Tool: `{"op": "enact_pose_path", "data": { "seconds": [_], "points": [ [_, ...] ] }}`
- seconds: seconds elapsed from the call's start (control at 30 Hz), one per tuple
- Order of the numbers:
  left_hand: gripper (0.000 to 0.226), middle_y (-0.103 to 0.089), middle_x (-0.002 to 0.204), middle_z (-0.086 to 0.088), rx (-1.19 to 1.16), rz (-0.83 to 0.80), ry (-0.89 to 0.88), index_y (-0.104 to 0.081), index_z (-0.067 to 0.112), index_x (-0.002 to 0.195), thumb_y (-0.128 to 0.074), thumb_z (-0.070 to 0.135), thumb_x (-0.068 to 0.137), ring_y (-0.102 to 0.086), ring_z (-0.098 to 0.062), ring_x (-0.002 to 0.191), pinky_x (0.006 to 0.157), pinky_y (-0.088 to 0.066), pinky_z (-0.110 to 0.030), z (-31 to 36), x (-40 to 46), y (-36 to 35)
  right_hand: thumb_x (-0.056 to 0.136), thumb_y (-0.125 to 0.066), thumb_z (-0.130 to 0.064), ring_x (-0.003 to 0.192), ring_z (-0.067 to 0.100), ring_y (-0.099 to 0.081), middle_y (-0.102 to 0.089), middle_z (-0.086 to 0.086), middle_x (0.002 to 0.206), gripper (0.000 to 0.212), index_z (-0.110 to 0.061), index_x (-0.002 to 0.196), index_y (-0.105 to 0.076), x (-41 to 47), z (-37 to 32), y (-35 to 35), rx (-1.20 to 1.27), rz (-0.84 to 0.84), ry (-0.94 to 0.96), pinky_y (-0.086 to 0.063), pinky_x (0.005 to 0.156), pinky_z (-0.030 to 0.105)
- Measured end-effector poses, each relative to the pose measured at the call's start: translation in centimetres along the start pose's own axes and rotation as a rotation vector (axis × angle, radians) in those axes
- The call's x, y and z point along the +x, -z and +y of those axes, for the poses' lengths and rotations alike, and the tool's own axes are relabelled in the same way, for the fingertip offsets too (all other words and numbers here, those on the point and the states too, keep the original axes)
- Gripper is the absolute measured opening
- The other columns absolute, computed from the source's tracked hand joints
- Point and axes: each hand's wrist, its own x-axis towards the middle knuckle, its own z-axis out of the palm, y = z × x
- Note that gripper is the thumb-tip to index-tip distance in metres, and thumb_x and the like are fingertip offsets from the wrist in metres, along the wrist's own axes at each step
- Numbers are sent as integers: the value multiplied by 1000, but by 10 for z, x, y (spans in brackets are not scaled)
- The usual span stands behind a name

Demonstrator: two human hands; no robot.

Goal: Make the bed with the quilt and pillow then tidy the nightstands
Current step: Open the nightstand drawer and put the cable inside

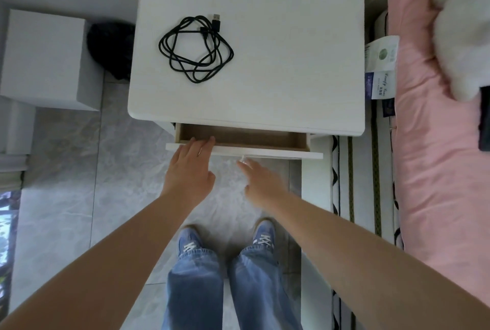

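Our hands at the nightstand drawer

Our left hand lies spread on the slightly open drawer; right hand relaxed; cable on tabletop.

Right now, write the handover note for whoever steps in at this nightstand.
Left hand: open, fingers resting on the top edge of the drawer front.
Right hand: open, blurred, fingertips at the drawer front near its clear handle; contact unclear.
Drawer: partly out; the part that shows holds nothing.
Black cable: coiled loosely on the nightstand top, untouched.
Bed: pink quilt spread at right with a plush toy on it; pillow out of view.
Left: probably stow the cable, shut the drawer.
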Motion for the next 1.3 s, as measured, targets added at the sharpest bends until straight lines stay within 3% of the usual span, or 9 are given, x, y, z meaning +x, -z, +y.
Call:
{"op": "enact_pose_path", "data": {
  "seconds": [0.1,0.17,0.27,0.33,0.47,0.73,1.0,1.17,1.3],
  "points": [
    [60,-37,149,3,-3,42,35,-33,22,146,-54,20,91,-30,-19,142,119,-22,-35,1,-3,-4,89,-60,-16,128,19,-47,-49,-2,139,45,-24,133,-51,-23,-13,3,-27,438,164,-49,101,36],
    [48,-48,137,3,-18,55,72,-46,22,136,-55,20,89,-41,-20,131,113,-30,-35,6,-4,-4,85,-64,-17,131,20,-43,-49,0,138,46,-23,129,-53,-28,-15,8,-27,581,149,-42,107,35],
    [39,-53,125,1,-58,42,144,-53,20,127,-54,20,88,-46,-21,121,107,-35,-36,12,-10,-6,88,-60,-19,131,20,-41,-47,-1,139,47,-23,134,-49,-31,-4,16,16,489,-4,-35,111,35],
    [41,-53,126,0,-76,36,178,-52,19,127,-55,19,87,-45,-22,122,108,-34,-37,15,-19,-12,91,-57,-19,121,19,-49,-55,-2,128,37,-23,128,-54,-35,3,19,67,394,-61,-40,106,33],
    [46,-52,126,-1,-61,19,215,-50,19,129,-56,17,83,-44,-24,123,113,-32,-38,22,-41,-22,90,-57,-17,110,17,-54,-58,-5,116,27,-22,116,-63,-50,5,14,139,332,-65,-50,89,32],
    [39,-53,126,3,13,-65,220,-55,24,126,-54,21,87,-46,-21,120,106,-39,-35,23,-69,-33,89,-56,-13,106,19,-54,-57,-5,114,28,-21,115,-61,-72,5,-9,72,227,-60,-46,85,29],
    [22,-58,95,5,-1,-183,286,-66,26,99,-44,26,94,-55,-17,88,82,-45,-31,19,-73,-28,93,-48,-18,97,17,-57,-58,-7,108,21,-22,106,-63,-85,7,-26,55,111,-51,-51,74,32],
    [23,-58,91,6,3,-200,283,-67,27,96,-45,26,94,-56,-15,83,80,-47,-29,18,-79,-33,91,-48,-18,93,16,-56,-56,-9,105,20,-22,103,-63,-90,9,-32,37,104,-38,-45,68,28],
    [26,-56,82,4,2,-255,303,-65,24,90,-41,28,96,-58,-17,83,81,-49,-32,19,-75,-29,91,-43,-16,79,15,-58,-59,-8,89,22,-24,82,-61,-83,6,-24,34,71,-86,-48,61,29]
  ]
}}
